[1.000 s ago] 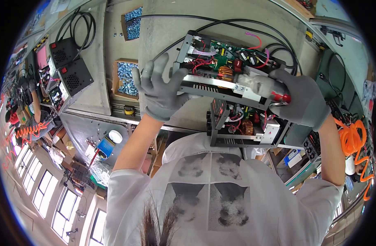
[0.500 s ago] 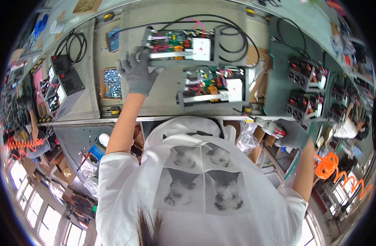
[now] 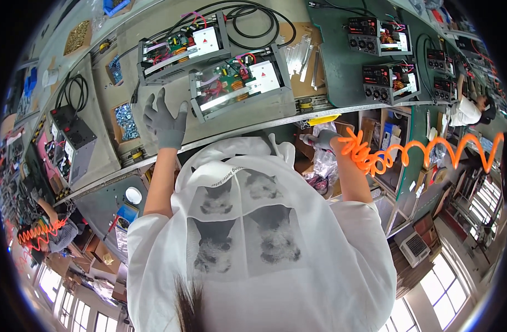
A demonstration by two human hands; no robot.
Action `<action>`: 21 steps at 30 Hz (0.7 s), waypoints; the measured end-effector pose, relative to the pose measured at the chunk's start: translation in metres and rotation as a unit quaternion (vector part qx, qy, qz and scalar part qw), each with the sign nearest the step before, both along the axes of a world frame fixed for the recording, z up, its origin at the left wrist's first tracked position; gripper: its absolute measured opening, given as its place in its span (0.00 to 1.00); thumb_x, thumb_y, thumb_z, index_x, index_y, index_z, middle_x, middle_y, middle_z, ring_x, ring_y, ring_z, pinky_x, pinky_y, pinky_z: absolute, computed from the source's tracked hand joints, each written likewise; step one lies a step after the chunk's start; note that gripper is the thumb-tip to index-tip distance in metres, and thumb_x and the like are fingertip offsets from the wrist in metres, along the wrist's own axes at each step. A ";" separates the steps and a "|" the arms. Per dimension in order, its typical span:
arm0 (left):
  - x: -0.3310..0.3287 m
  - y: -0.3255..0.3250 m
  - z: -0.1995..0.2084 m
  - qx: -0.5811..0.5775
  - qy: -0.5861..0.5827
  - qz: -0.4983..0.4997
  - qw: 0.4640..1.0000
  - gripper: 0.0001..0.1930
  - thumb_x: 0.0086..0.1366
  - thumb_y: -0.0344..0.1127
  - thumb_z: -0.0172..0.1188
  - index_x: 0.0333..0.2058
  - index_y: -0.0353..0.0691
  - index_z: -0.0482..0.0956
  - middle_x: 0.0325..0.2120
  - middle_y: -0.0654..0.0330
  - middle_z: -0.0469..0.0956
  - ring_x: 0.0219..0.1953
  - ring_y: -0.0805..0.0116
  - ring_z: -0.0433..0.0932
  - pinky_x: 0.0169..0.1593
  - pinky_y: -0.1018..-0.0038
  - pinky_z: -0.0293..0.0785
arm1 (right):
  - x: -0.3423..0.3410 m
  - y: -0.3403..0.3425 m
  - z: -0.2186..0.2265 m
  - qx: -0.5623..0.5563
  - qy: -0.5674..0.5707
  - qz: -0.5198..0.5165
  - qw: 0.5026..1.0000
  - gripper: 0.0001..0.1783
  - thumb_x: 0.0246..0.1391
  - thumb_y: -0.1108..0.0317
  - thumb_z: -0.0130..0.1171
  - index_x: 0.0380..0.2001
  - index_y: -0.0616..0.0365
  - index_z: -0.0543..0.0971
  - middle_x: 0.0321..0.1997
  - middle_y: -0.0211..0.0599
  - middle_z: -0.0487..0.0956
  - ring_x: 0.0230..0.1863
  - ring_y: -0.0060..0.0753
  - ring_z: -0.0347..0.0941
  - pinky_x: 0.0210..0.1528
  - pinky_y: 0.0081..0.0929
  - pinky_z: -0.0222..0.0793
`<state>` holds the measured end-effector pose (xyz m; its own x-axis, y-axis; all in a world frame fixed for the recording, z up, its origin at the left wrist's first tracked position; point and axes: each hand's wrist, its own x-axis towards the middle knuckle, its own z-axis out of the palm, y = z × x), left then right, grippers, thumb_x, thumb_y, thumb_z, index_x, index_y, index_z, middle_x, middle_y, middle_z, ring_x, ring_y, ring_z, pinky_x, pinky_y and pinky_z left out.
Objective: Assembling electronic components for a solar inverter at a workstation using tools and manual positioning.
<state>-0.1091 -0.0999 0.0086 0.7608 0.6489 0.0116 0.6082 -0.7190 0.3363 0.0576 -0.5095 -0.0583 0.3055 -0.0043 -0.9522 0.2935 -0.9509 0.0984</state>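
Observation:
My left hand (image 3: 168,123), in a grey glove, has its fingers spread over the bench with nothing in them. Just right of it sits the nearer open-topped power unit (image 3: 264,76), with a green circuit board, a copper coil and a white plate. Behind that one is a second open unit (image 3: 205,42) with a slotted dark case. My right hand (image 3: 321,139), also gloved, is low beyond the bench's front edge by clear plastic bags (image 3: 325,164). Its fingers stretch leftward, and I see no tool in it.
An orange coiled hose (image 3: 414,152) crosses by my right forearm. Boxes of small screws (image 3: 126,122) lie left of my left hand. More units (image 3: 390,83) stand on a green mat (image 3: 342,72) at right; a black-cased unit (image 3: 76,138) stands at left. Black cable (image 3: 256,25) loops behind.
My left hand has left the far unit and drawn nearer the bench's front. My right hand, which held a power screwdriver, has moved left and inward; the driver is out of sight. The view has turned.

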 end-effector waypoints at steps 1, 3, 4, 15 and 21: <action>-0.005 0.000 0.001 0.004 0.000 0.005 1.000 0.37 0.53 0.57 0.65 0.61 0.56 0.67 0.61 0.51 0.57 0.61 0.42 0.55 0.64 0.51 0.52 | 0.001 0.003 -0.005 0.004 -0.004 0.007 1.000 0.24 0.47 0.51 0.58 0.40 0.58 0.81 0.35 0.50 0.82 0.36 0.44 0.80 0.43 0.37 0.74; -0.015 0.002 0.002 0.028 -0.018 0.021 0.999 0.36 0.52 0.55 0.66 0.61 0.57 0.68 0.60 0.51 0.58 0.60 0.42 0.55 0.63 0.52 0.55 | -0.002 -0.028 0.003 0.009 -0.014 0.026 1.000 0.23 0.47 0.51 0.58 0.39 0.58 0.81 0.35 0.50 0.82 0.36 0.45 0.80 0.43 0.37 0.74; -0.016 0.001 0.003 0.029 -0.020 0.021 0.999 0.36 0.52 0.55 0.66 0.61 0.57 0.68 0.60 0.51 0.58 0.60 0.42 0.55 0.63 0.52 0.55 | -0.002 -0.021 0.001 0.009 -0.020 0.026 0.999 0.22 0.48 0.51 0.57 0.39 0.58 0.81 0.36 0.50 0.82 0.37 0.45 0.80 0.43 0.38 0.74; -0.038 0.000 0.007 -0.011 0.031 0.032 0.999 0.33 0.55 0.53 0.64 0.60 0.58 0.68 0.60 0.50 0.62 0.61 0.44 0.60 0.62 0.54 0.58 | -0.002 0.008 -0.012 0.045 -0.086 0.086 0.992 0.19 0.52 0.53 0.54 0.34 0.59 0.81 0.38 0.51 0.81 0.40 0.47 0.79 0.44 0.42 0.74; -0.034 0.002 -0.001 -0.071 -0.030 -0.013 0.997 0.33 0.52 0.47 0.66 0.59 0.57 0.70 0.58 0.55 0.63 0.59 0.46 0.59 0.61 0.51 0.57 | -0.030 0.081 -0.015 0.073 -0.129 0.106 0.983 0.18 0.54 0.54 0.52 0.31 0.59 0.81 0.40 0.51 0.81 0.41 0.48 0.79 0.45 0.44 0.74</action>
<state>-0.1434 -0.0982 0.0077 0.7783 0.6270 -0.0333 0.5654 -0.6768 0.4714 0.0276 -0.4286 -0.0731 0.5163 0.2170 -0.8284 0.4695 -0.8807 0.0620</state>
